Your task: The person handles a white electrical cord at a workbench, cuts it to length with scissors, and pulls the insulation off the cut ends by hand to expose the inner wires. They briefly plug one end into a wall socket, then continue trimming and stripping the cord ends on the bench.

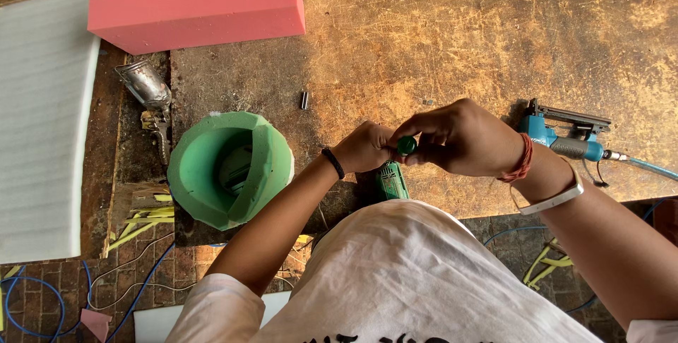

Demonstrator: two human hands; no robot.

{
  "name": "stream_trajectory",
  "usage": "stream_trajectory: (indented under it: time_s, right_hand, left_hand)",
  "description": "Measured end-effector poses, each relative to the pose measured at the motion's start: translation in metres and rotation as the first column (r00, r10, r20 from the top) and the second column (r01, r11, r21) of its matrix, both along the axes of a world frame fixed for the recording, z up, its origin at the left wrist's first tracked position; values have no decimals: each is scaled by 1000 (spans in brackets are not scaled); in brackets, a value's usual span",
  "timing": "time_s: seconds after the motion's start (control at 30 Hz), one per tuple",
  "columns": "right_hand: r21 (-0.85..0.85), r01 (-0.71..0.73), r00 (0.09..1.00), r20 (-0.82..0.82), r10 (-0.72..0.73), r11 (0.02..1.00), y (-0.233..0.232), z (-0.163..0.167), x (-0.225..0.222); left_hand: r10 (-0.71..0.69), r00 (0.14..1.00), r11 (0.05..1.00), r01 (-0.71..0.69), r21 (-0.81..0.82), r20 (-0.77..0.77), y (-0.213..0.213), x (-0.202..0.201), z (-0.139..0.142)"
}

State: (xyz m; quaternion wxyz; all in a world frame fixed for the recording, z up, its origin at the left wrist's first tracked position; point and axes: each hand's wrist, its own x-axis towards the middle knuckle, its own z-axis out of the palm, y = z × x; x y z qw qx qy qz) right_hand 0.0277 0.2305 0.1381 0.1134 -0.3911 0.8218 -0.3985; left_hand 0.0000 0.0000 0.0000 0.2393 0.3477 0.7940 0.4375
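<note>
- A scratched wooden workbench [438, 25] fills the view.
- A pink foam block [198, 13] lies at its far left; a rolled green foam piece [268, 166] stands near the front edge.
- A blue pneumatic nailer [558, 138] rests by the right wrist.
- A green power tool [390, 181] sits below both hands.
- The right hand [466, 138] pinches a small green cap [406, 145] between its fingertips.
- The left hand [364, 147] is curled shut, touching the cap; what it grips is hidden.
</note>
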Motion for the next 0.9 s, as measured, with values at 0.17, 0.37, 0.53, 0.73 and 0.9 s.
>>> stream_trajectory:
  time_s: [0.17,0.37,0.53,0.73,0.9]
  right_hand:
    - [54,428,892,-186,-412,902,-32,11,18]
    - [-114,121,992,61,-115,986,-26,29,12]
    - [-89,118,988,114,-108,989,-21,31,9]
    - [16,386,884,-294,-365,922,-27,26,27]
    - [-11,462,808,-406,-426,887,-33,19,43]
  left_hand:
    - [189,982,944,-188,271,23,4,18,-4]
    - [127,986,967,-100,235,-104,1,16,-2]
    - [24,996,984,-8,178,-84,-1,-4,6]
    - [162,986,911,-165,379,39,7,9,-1]
    - [233,962,964,-210,163,-142,9,13,-15]
